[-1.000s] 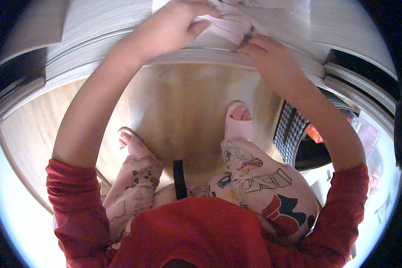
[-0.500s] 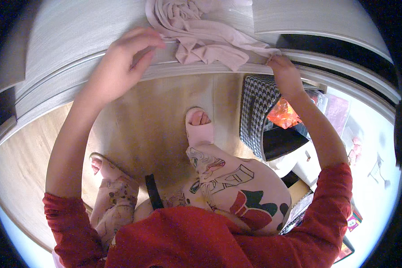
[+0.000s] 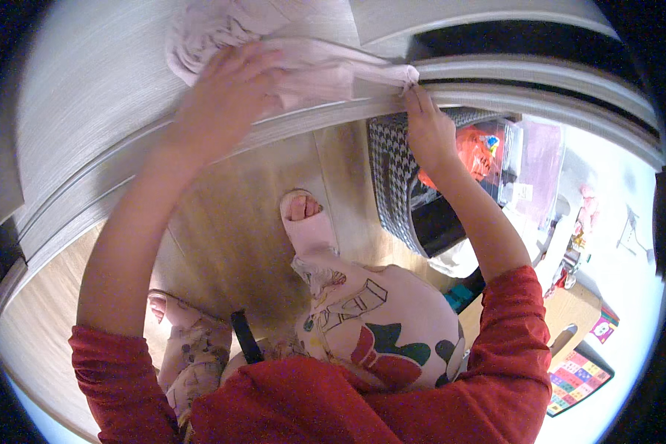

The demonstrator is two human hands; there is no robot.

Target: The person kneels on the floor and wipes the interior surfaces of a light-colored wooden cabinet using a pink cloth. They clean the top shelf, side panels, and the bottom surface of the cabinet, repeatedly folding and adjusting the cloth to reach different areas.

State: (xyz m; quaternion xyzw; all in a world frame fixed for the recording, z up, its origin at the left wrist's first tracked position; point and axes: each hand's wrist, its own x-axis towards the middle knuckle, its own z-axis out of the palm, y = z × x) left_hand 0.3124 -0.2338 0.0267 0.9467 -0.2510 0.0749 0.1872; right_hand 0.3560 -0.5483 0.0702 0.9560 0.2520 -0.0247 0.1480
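Observation:
A pale pink knit garment [image 3: 318, 66] lies on a light wood-grain surface [image 3: 103, 89] at the top of the view. Its left part is bunched in folds, while a long narrow part stretches right along the front edge. My right hand [image 3: 431, 129] pinches the right tip of that part between thumb and fingers. Over the garment's bunched middle is my left hand [image 3: 218, 103], its fingers spread and slightly blurred. Whether its fingertips press the fabric is hard to see.
Below my right forearm stands a black-and-white houndstooth bin [image 3: 394, 177], with an orange bag [image 3: 475, 155] beside it. A dark slot [image 3: 518, 38] runs along the right of the surface. My slippered foot [image 3: 307, 226] rests on the wood floor. A colourful chart [image 3: 581, 377] lies far right.
The view has shifted right. My left hand has moved onto the garment with fingers more spread. The hanging folds at the front edge now lie flatter, and my right hand still pinches the tip.

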